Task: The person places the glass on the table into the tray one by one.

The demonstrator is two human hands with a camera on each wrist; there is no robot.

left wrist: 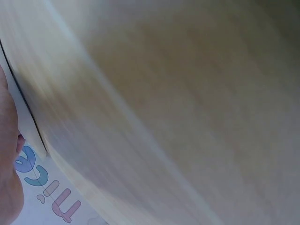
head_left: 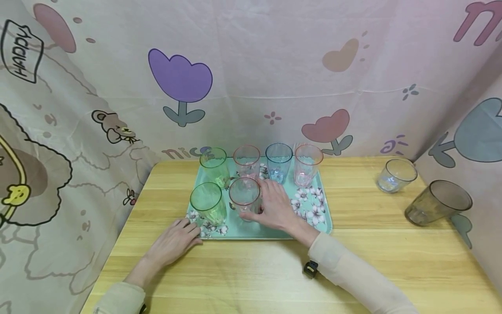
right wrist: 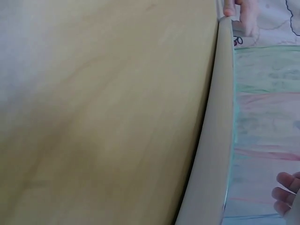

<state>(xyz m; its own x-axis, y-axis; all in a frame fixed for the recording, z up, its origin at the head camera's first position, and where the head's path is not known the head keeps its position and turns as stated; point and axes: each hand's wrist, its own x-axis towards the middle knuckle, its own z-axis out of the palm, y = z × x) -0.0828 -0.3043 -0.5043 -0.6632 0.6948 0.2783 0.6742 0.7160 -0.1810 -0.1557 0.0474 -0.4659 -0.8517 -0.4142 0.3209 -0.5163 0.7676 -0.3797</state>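
Observation:
My right hand (head_left: 274, 207) grips a clear glass with a reddish rim (head_left: 245, 194) at the front middle of a mint-green floral tray (head_left: 274, 233). Thumb and fingers lie on either side of the glass, which stands upright. At the tray's front left corner, my left hand (head_left: 176, 240) holds the edge; the right wrist view also shows this left hand (right wrist: 243, 16) at the tray rim. Just behind it stands a green glass (head_left: 208, 205). Along the back of the tray are another green glass (head_left: 215, 168), a pink-rimmed glass (head_left: 247, 163), a blue glass (head_left: 279, 163) and a pink glass (head_left: 307, 165).
On the wooden table (head_left: 251, 274), to the right of the tray, stand a short clear glass (head_left: 396, 176) and a larger brown glass (head_left: 435, 203). A printed curtain (head_left: 251, 65) hangs close behind the table and along both sides.

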